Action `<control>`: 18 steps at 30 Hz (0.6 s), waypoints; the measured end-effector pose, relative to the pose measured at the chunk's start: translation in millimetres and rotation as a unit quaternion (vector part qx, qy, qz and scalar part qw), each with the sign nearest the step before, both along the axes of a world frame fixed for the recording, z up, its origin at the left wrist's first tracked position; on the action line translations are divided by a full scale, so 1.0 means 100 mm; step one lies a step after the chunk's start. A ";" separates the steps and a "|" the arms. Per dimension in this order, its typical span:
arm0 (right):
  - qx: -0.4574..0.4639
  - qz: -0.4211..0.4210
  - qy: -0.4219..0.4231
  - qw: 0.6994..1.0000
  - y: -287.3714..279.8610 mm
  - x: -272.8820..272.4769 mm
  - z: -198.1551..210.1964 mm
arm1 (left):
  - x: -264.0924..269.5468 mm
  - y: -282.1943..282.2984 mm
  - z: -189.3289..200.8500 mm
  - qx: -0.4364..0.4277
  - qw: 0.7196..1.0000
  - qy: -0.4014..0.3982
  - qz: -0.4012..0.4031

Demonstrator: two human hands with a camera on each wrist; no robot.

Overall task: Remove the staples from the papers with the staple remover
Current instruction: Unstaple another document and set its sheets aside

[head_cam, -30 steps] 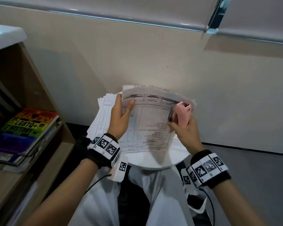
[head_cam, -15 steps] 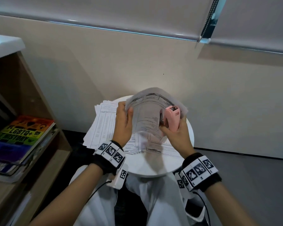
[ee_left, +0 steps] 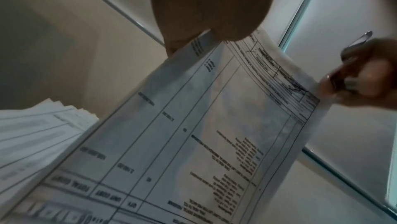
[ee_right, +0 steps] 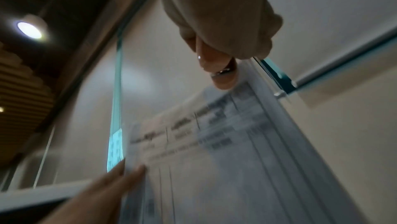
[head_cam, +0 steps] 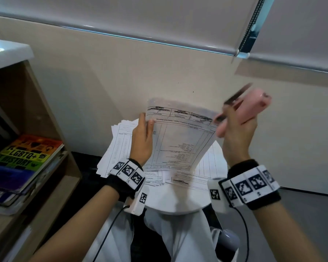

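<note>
My left hand pinches the left edge of a printed paper set, which it holds up tilted above the small round white table. In the left wrist view the thumb and fingers clamp the sheet's top edge. My right hand grips the pink staple remover, its metal jaws blurred, just off the paper's upper right corner. In the right wrist view my fingers curl round the tool's metal tip beside the paper. No staple can be made out.
A fanned stack of printed sheets lies on the table's left side, and more sheets lie under the raised set. A wooden shelf with books stands at the left. A beige wall rises behind the table.
My right hand with the staple remover has swung up and to the right, away from the paper's corner. The paper set has flattened out and my left hand still holds it.
</note>
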State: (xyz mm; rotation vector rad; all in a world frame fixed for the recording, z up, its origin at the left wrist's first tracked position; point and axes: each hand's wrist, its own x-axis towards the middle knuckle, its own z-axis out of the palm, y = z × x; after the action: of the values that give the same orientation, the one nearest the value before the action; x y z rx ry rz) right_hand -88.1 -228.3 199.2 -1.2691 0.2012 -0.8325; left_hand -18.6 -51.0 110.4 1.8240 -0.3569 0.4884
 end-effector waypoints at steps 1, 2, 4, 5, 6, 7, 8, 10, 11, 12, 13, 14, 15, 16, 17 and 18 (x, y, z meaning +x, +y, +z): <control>0.035 0.014 -0.032 0.999 0.02 0.04 0.13 | -0.02 0.02 0.01 0.005 1.000 -0.008 -0.001; 0.075 0.036 -0.055 0.995 0.06 0.09 0.25 | -0.04 0.03 0.02 0.006 1.000 -0.013 -0.004; 0.122 0.066 -0.059 0.989 0.18 0.22 0.42 | -0.09 0.02 0.06 0.001 1.000 -0.015 -0.012; 0.126 0.065 -0.052 0.989 0.26 0.27 0.47 | -0.12 0.00 0.07 0.000 1.000 -0.015 -0.014; 0.124 0.058 -0.048 0.989 0.35 0.32 0.52 | -0.14 -0.02 0.08 -0.001 1.000 -0.015 -0.018; 0.119 0.049 -0.046 0.991 0.46 0.36 0.57 | -0.17 -0.03 0.09 -0.003 1.000 -0.018 -0.022; 0.111 0.042 -0.046 0.992 0.56 0.40 0.60 | -0.18 -0.04 0.08 -0.005 0.999 -0.019 -0.026; 0.085 0.044 -0.058 0.994 0.74 0.47 0.62 | -0.21 -0.06 0.08 -0.010 0.999 -0.015 -0.031; 0.069 0.046 -0.065 0.994 0.81 0.49 0.62 | -0.22 -0.07 0.08 -0.011 0.999 -0.014 -0.033; 0.051 0.045 -0.069 0.995 0.86 0.52 0.60 | -0.24 -0.07 0.09 -0.011 0.999 -0.016 -0.034; 0.032 0.044 -0.070 0.996 0.91 0.53 0.58 | -0.25 -0.07 0.11 -0.010 0.999 -0.017 -0.033; 0.015 0.044 -0.070 0.996 0.93 0.55 0.56 | -0.25 -0.06 0.11 -0.011 0.999 -0.019 -0.032; 0.000 0.044 -0.066 0.997 0.95 0.55 0.54 | -0.25 -0.04 0.12 -0.012 0.999 -0.021 -0.031; -0.013 0.045 -0.062 0.997 0.96 0.57 0.51 | -0.24 -0.03 0.12 -0.012 0.999 -0.023 -0.032; -0.023 0.043 -0.057 0.997 0.96 0.58 0.48 | -0.23 -0.01 0.13 -0.009 0.999 -0.025 -0.032; -0.034 0.038 -0.051 0.997 0.95 0.58 0.47 | -0.22 0.00 0.13 -0.003 0.999 -0.026 -0.033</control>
State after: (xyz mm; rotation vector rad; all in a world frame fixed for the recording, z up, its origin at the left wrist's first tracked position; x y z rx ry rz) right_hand -30.0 -132.8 245.9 -1.2857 0.0428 -0.8412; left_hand -40.9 -50.7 123.7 1.7896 -0.4485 0.4907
